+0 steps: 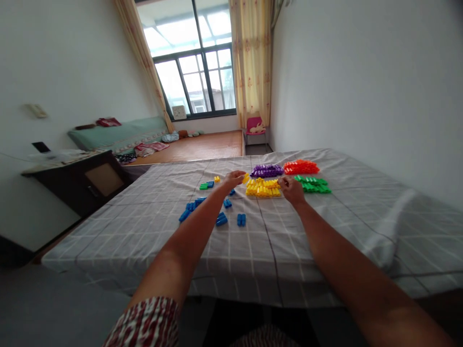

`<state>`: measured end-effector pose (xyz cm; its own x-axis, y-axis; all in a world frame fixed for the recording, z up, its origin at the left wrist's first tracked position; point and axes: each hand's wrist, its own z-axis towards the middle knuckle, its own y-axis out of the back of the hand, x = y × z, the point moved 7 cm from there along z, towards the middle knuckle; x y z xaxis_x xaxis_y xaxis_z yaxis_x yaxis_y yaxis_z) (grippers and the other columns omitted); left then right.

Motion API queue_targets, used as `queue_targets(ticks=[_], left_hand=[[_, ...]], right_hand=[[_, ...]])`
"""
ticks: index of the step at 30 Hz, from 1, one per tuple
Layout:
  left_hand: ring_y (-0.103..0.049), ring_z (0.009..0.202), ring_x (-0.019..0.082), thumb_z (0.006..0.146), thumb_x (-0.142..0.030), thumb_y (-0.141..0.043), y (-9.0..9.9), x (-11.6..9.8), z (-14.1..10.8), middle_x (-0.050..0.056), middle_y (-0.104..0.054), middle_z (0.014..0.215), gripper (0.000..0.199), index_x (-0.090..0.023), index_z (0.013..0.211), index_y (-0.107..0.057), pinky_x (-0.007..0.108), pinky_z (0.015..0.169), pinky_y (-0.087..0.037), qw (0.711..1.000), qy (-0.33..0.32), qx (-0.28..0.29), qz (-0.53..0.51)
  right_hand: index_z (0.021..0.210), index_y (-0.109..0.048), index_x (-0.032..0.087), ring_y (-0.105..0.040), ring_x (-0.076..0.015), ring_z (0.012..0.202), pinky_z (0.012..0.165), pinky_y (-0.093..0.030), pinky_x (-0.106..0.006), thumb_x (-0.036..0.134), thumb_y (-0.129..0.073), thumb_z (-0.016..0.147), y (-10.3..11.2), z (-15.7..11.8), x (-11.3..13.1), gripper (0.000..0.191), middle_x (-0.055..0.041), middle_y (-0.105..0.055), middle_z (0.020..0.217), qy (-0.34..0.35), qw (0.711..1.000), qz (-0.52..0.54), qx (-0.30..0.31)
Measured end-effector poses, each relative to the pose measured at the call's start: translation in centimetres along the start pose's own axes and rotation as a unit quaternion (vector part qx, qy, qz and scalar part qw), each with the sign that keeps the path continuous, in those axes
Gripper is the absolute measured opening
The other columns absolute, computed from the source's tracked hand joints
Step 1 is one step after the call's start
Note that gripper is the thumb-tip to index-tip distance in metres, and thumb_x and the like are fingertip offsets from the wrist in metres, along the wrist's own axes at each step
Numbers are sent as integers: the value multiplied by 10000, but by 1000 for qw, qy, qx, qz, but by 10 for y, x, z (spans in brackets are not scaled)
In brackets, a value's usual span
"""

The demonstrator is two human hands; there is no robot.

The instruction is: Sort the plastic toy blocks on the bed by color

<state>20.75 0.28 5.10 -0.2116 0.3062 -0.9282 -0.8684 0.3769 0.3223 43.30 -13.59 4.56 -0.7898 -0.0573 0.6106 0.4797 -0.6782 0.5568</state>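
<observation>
My left hand (pixel 234 179) pinches a small yellow plastic block (pixel 246 178) at the left end of the yellow pile (pixel 263 189). At that pile's right end, my right hand (pixel 292 190) has its fingers curled together; what they hold, if anything, is too small to make out. Just behind the yellow pile lies a purple pile (pixel 266 170). To the right are an orange-red pile (pixel 301 166) and a green pile (pixel 312 184). Several blue blocks (pixel 195 204) lie scattered around my left forearm, one of them (pixel 241 220) apart and nearer to me.
A grey checked cloth (pixel 152 231) covers the wide surface under the blocks. A loose green block (pixel 203 186) and a yellow one (pixel 217 179) lie left of my left hand. Beyond stand a bed (pixel 202 144), a pink chair (pixel 255 126) and a dark cabinet (pixel 87 180).
</observation>
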Motion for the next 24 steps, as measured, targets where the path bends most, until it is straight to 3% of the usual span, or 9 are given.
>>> queue_targets(ticks=[3, 7, 10, 12, 14, 16, 18, 21, 24], left_hand=[[-628, 826, 150, 781, -310, -660, -14, -13, 0, 68, -698, 1003, 310, -159, 1049, -700, 298, 803, -504, 988, -49, -38, 140], [-612, 935, 189, 799, -297, -644, -46, -41, -3, 73, -663, 1073, 272, -193, 1042, -710, 323, 885, -476, 936, -150, -54, 313], [-577, 1036, 222, 812, -340, -643, -70, -48, -5, 92, -643, 1105, 285, -202, 1052, -712, 332, 919, -459, 908, -164, -45, 383], [-568, 1054, 229, 839, -414, -608, -76, -49, -6, 99, -645, 1104, 316, -207, 1052, -716, 338, 927, -454, 902, -157, -40, 400], [-578, 1038, 222, 878, -457, -539, -69, -50, -7, 95, -663, 1071, 348, -211, 1041, -722, 336, 933, -450, 900, -164, -29, 403], [-600, 1000, 208, 896, -449, -497, -48, -50, -10, 82, -685, 1032, 359, -211, 1039, -727, 323, 924, -453, 898, -175, 2, 404], [-620, 965, 200, 883, -433, -503, -12, -46, -19, 71, -698, 1038, 361, -203, 1048, -726, 312, 908, -462, 896, -170, 48, 408], [-622, 1010, 202, 861, -445, -512, 62, -32, -49, 67, -699, 1098, 391, -191, 1079, -714, 309, 941, -445, 897, -133, 98, 411], [-555, 1175, 225, 767, -561, -600, 130, -12, -97, 38, -628, 1277, 514, -262, 1180, -669, 316, 1006, -402, 910, -75, 112, 392]], right_hand=[[764, -649, 173, -596, -185, 639, 622, -394, -275, 468, -393, 884, 1, 1, 0, 409, -76, -675, 704, 0, 1000, -2, -6], [764, -656, 174, -606, -186, 655, 626, -397, -273, 464, -402, 882, 0, 1, 0, 403, -76, -683, 714, 7, 1000, 1, -6], [753, -654, 175, -608, -186, 646, 626, -399, -277, 460, -410, 873, 1, 0, -1, 394, -78, -685, 720, 3, 1000, 2, 0], [754, -654, 174, -610, -190, 644, 625, -399, -282, 462, -417, 864, 2, 0, -1, 389, -80, -686, 721, -3, 1000, 1, 2], [761, -659, 172, -617, -196, 659, 630, -402, -285, 464, -419, 859, 3, -1, 0, 390, -83, -688, 731, -2, 1000, 4, 5], [774, -666, 172, -620, -198, 668, 630, -406, -286, 472, -412, 860, 2, -2, 3, 402, -84, -690, 739, 0, 1000, 13, 12], [792, -671, 171, -617, -194, 660, 619, -406, -282, 484, -405, 863, 1, -3, 5, 417, -81, -688, 731, 0, 999, 24, 23], [806, -675, 168, -609, -190, 642, 600, -399, -277, 499, -409, 867, -2, -4, 8, 429, -74, -681, 707, 1, 999, 29, 32], [806, -675, 168, -604, -185, 637, 598, -398, -276, 501, -431, 868, -4, -8, 16, 417, -64, -676, 703, 13, 999, 33, 36]])
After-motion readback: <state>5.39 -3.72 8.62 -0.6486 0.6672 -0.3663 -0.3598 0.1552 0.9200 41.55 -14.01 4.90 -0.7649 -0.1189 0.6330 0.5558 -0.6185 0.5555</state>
